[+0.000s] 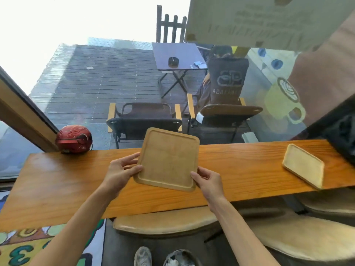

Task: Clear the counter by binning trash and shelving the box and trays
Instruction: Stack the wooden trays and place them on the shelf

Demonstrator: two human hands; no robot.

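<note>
Head view. The square wooden tray [169, 160] is held above the surface [57, 181], tilted so its far edge rises toward the window, recessed face toward the camera. Both hands hold it. The left hand [121, 170] closes its grip on the near-left edge, thumb on the face, fingers behind. The right hand [206, 182] closes its grip on the near-right corner. The tray is centred between the hands, with neither nearer than the other.

The second tray [304, 166] lies flat on the surface, well apart to the right, its long axis running diagonally toward the near edge, which one corner appears to overhang. The right hand is the nearer one to it.

A red helmet [74, 139] rests at the far-left end, clear of any likely path. No shelf can be identified in this view. Stools [165, 220] stand below the near edge.

Judgement: collecting the second tray requires freeing the right hand or carrying the held tray across to stack it.
</note>
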